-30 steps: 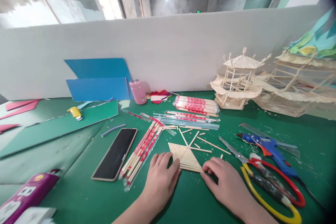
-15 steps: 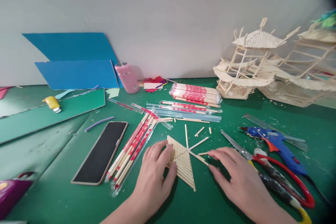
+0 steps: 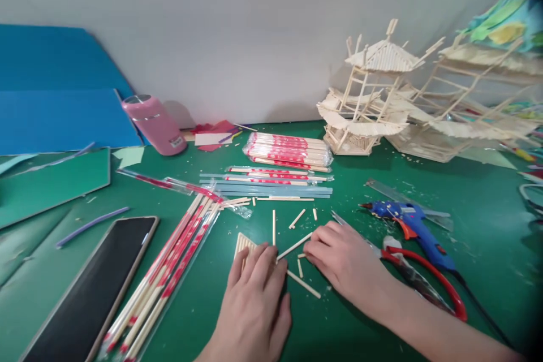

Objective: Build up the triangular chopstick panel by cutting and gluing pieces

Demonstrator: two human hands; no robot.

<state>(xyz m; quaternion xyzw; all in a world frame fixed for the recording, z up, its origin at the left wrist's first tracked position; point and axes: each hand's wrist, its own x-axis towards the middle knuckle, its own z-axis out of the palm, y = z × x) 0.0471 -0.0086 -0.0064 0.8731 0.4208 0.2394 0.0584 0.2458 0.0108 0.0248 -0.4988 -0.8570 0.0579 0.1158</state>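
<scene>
My left hand [image 3: 254,300] lies flat, fingers together, on a triangular panel of glued wooden sticks [image 3: 242,244]; only the panel's top-left corner shows. My right hand [image 3: 343,260] rests on the green mat just right of it, fingers curled, fingertips touching the end of a loose thin stick [image 3: 293,246]. More cut sticks [image 3: 302,284] lie between the hands. Whether the right fingers pinch the stick is unclear.
Wrapped chopsticks [image 3: 165,271] and a phone [image 3: 91,288] lie left. A chopstick pack [image 3: 288,151] and a pink bottle [image 3: 153,124] sit behind. A blue glue gun [image 3: 413,226] and red-handled scissors [image 3: 424,280] lie right. Stick pavilion models [image 3: 369,102] stand far right.
The view tilted down and shifted. My left hand slid over the stick panel and now covers most of it. My right hand moved left to the loose sticks.
</scene>
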